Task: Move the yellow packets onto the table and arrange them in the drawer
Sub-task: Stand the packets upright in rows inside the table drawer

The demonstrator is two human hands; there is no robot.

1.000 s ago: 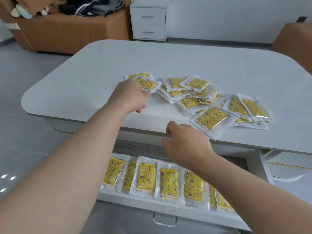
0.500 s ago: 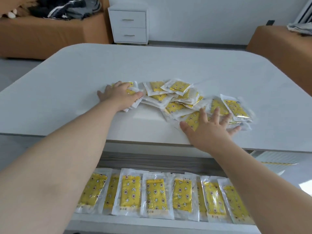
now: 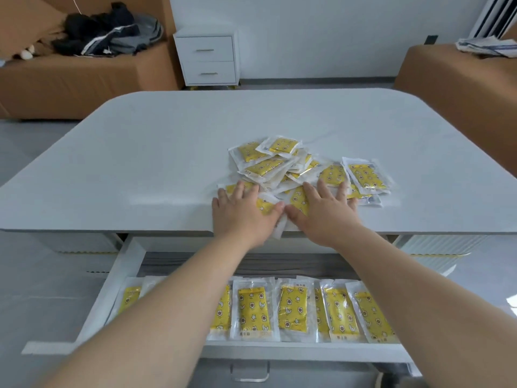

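Wide white desk (image 3: 140, 169), bearing a loose pile (image 3: 268, 163) of yellow packets right of the middle, close to the front edge. Below it, open drawer (image 3: 123, 264), already holding one row (image 3: 251, 312) of packets side by side, with grey bottom visible behind that row, so probably room for more.

Both grips flat on the near side of the pile: left grip (image 3: 240, 217) and right grip (image 3: 321, 214) side by side, almost touching, fingers (image 3: 324, 189) straight and spread, pressing down, clamped on nothing. Between them, one packet (image 3: 279, 231) hanging partly over the desk edge.

Judged as the step in hand: raking some packets toward the edge for taking. Better to slide only a few at once, with light pressure because of the slippery film. Catch the hanging packet first, before a crooked fall onto the row. Then lay each one flat behind the row, in the same direction.
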